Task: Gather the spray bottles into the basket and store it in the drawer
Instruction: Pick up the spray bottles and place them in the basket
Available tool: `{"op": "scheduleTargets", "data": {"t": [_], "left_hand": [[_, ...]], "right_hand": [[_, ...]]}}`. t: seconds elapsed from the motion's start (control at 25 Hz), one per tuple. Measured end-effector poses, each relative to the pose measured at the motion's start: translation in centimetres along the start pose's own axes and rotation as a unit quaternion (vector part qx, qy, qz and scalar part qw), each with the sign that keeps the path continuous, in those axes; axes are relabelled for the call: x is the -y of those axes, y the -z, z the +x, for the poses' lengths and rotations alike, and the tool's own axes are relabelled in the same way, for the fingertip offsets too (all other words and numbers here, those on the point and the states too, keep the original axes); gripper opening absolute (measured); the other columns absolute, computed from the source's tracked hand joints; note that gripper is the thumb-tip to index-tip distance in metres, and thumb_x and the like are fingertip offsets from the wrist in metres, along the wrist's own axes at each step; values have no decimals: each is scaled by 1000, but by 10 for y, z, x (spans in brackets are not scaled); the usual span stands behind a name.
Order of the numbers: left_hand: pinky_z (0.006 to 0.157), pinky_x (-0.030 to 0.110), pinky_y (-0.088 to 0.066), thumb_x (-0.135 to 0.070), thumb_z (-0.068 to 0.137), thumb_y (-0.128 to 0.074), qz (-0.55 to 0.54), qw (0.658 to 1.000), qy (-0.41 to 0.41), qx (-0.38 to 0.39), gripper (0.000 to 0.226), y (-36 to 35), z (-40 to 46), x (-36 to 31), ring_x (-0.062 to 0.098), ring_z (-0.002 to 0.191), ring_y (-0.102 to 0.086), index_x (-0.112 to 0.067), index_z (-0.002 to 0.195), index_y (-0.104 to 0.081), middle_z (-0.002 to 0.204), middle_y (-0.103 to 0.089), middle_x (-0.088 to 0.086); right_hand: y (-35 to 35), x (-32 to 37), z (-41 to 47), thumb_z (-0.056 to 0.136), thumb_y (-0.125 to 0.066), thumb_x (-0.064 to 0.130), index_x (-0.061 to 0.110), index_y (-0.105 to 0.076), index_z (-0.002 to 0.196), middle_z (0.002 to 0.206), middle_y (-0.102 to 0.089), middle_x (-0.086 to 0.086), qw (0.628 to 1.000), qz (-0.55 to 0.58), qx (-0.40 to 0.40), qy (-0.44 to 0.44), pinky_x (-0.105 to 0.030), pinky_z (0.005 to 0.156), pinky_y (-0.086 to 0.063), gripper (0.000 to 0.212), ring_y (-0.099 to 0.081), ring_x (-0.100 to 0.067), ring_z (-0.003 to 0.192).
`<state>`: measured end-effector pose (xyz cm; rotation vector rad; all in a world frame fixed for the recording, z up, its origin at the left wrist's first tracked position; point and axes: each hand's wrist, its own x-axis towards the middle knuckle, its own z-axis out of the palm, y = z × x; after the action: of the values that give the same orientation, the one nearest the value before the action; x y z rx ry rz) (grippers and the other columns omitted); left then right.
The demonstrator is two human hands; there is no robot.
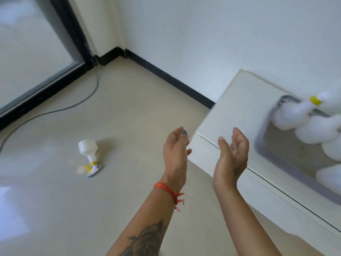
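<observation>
One spray bottle (89, 154) lies tipped on the floor (129, 117) at about 9 o'clock from the left hand (176, 156), nozzle toward the camera; both hands loose and empty, left nearer than the right hand (231, 157); the rest sit in the basket (265, 156).

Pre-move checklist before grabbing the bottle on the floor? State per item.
1. Left hand free: ok, open, holds nothing.
2. Right hand free: ok, open, holds nothing.
3. Floor bottle in view and unobstructed: ok, lying on its side, apart from both hands.
4. Basket reachable: ok, on the white cabinet top.
5. Room left in basket: ok, bare bottom shows beside the bottles.
6. Drawer open: cannot tell.
</observation>
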<state>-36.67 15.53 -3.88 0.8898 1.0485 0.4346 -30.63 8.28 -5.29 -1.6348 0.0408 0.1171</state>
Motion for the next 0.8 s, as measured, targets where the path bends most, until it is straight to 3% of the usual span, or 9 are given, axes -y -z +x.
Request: {"op": "scheduleTargets", "data": {"t": [0.24,0.44,0.8], "left_hand": [[95,37,-50,-16,93,-46,-68,991,-24,-111,32,133,36,-47,16,110,-57,-20,124,-54,119,-59,-6],[93,37,-50,-18,93,-49,-130,969,-16,-210,30,229,84,-64,17,110,-58,-20,122,-56,117,-60,-2],[95,36,-49,-19,93,-50,-164,924,46,-342,34,367,225,-37,17,110,-57,-17,127,-53,120,-58,-1]], "right_hand": [[-129,-8,-72,85,-59,13,24,-55,121,132,-55,7,989,-22,149,-3,-18,93,-37,38,-48,-9,124],[-226,-43,-116,86,-59,16,26,-55,119,130,-55,5,963,-63,261,-33,-27,96,-40,35,-49,-11,122],[-388,-157,-150,86,-59,12,22,-55,119,129,-56,5,900,-141,399,-99,-25,104,-36,35,-48,-6,122]]}}
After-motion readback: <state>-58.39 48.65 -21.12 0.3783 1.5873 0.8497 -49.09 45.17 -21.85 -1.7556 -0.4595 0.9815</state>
